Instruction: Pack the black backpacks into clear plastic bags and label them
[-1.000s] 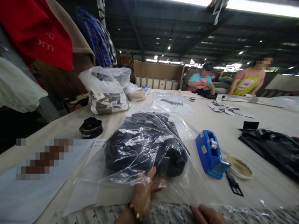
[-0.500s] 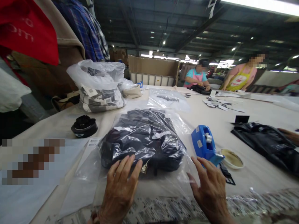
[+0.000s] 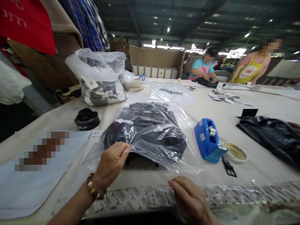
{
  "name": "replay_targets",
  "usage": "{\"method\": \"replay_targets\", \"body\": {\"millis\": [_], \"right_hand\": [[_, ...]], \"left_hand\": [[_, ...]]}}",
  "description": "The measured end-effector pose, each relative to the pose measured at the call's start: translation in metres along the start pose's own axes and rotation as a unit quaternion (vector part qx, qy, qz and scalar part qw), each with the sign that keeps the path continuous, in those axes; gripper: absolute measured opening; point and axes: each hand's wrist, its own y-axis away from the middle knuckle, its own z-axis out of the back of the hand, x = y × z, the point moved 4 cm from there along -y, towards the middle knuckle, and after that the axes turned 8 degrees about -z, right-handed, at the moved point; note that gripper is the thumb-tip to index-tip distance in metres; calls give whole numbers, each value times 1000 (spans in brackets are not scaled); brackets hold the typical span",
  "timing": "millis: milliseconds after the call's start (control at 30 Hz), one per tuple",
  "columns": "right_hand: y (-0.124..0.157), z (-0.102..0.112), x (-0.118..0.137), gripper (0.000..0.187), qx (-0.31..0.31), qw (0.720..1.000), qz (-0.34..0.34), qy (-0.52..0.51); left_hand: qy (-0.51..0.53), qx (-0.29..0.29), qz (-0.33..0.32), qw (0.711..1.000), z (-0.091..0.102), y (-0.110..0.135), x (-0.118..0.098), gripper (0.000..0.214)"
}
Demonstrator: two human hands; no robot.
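Note:
A folded black bag (image 3: 145, 134) lies flat inside a clear plastic bag (image 3: 187, 115); white crinkled strips show through the film. My left hand (image 3: 113, 161), with a bead bracelet at its wrist, pinches the near edge of the plastic between thumb and fingers and holds it raised. Under that lifted edge, the black bag's lower side shows. My right hand (image 3: 188, 197) is low at the table's front edge, just before the film, with its fingers curled together. Whether plastic is caught in those fingers is hard to make out.
A blue tape dispenser (image 3: 208, 140), a tape roll (image 3: 234, 151) and a black buckled strap (image 3: 228, 167) lie to the right. Left are a black coiled belt (image 3: 87, 118) and white sheets (image 3: 47, 187). A filled plastic sack (image 3: 100, 81) stands behind. Two people work at the far side.
My left hand has gone from lying open on the package to pinching and lifting the film's edge. My right hand has drawn inward and nearer, its fingers now closed.

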Motion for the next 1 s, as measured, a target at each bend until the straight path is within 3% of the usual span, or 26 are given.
{"method": "replay_targets", "body": {"millis": [67,167,267,367,400,467,533,633,700,733,767,833,900,933,1000], "right_hand": [[-6,-18,5,35,16,1000,12,2],[-19,-34,-3,44,-8,998,0,65],[-33,-39,-13,43,-22,992,-12,121],[-35,-38,-11,37,-32,994,22,107],[-32,-39,-8,34,-28,995,36,88],[-23,-44,-5,31,0,997,34,69],[-12,-53,-8,29,33,995,-11,92],[1,-66,-16,31,51,985,-61,151],[6,-73,-20,31,59,984,-60,160],[7,-75,-21,30,63,983,-62,160],[8,-77,-23,29,68,983,-68,158],[9,-80,-25,28,80,982,-82,151],[9,-81,-25,28,87,982,-84,145],[10,-81,-25,28,87,983,-80,144],[9,-78,-23,27,69,985,-75,141]], "left_hand": [[41,-8,48,998,6,-7,-2,34],[41,-20,43,998,12,-11,-4,35],[-32,-55,-42,997,17,-5,-10,30],[-152,-147,-175,961,22,15,-23,6],[-168,-157,-216,949,20,24,-27,8],[-156,-113,-279,941,7,43,-30,9],[-132,-48,-308,941,-12,61,-24,13],[-83,1,-257,963,-40,73,-8,30],[41,30,-99,994,-57,68,4,26],[132,37,18,990,-66,64,9,21],[243,29,146,958,-75,61,11,14],[457,-14,352,817,-95,57,6,9],[590,-76,432,677,-110,48,-5,15],[624,-102,443,636,-115,43,-9,16],[645,-136,452,600,-121,34,-10,13]]}}
